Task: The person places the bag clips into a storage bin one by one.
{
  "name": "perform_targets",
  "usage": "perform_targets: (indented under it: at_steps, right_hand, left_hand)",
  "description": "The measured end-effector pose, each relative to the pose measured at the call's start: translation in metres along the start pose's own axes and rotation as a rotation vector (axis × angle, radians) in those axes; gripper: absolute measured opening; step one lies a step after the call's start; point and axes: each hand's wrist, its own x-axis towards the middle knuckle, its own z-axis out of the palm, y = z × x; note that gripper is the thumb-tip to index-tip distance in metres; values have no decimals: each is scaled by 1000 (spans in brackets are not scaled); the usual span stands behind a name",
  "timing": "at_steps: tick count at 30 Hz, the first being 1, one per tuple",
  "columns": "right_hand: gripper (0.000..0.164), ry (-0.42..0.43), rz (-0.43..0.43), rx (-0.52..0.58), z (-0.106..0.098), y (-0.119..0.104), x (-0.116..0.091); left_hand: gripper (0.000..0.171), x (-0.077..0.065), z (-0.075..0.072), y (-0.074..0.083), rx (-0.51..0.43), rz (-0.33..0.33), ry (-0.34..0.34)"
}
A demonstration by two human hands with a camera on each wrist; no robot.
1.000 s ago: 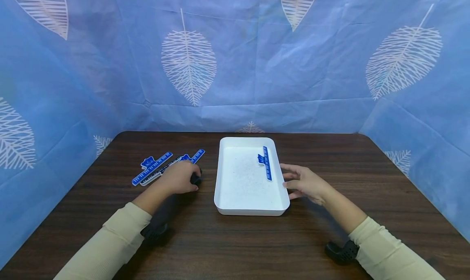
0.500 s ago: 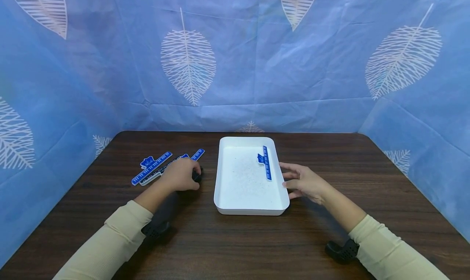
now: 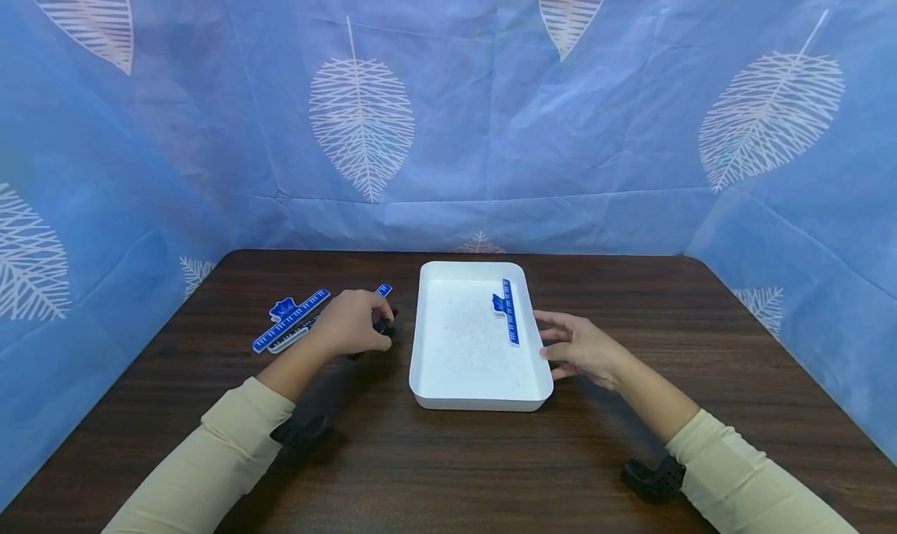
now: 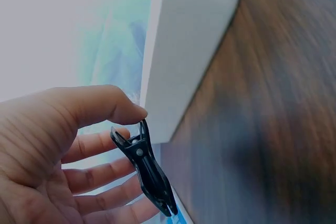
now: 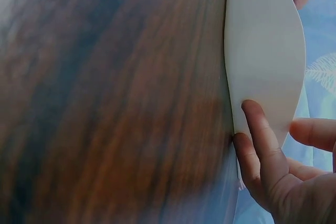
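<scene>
"On the bench [image 3: 448, 472]?"
"White tray [image 3: 459, 370]! Right hand [image 3: 580, 349] touches its side, clasping nothing; left hand [image 3: 346, 324] pinches a black clip [image 4: 149, 174] in its grip, left of the tray."
"Step?"
"Picking up, I'd say; next wants a clean lift. Blue clips [image 3: 290, 321] crowd that hand; another blue clip [image 3: 510, 312] lies in the tray."

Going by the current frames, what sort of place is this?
Probably a staged tabletop recording booth: blue leaf-print cloth runs behind and along both sides of a dark wood-grain table, and a black device sits at each wrist.
</scene>
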Motion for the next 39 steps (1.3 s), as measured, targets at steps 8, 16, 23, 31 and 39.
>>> perform_targets:
  at_steps: [8,16,23,31,39]
  right_hand:
    - [73,-17,-16,18,1,1,-1]
    - [73,-12,-9,18,0,1,-1]
    - [72,-6,3,15,2,0,-1]
    - [70,11,8,-24,3,1,-1]
    - [70,8,-2,-29,3,1,-1]
  left_hand:
    - [22,0,-8,10,-103,56,11]
    - [25,6,-11,25,-144,36,-7]
    - [24,16,-12,39,-136,52,-12]
    - [25,28,-10,54,-141,81,-13]
    - [24,44,-3,65,-78,57,-18]
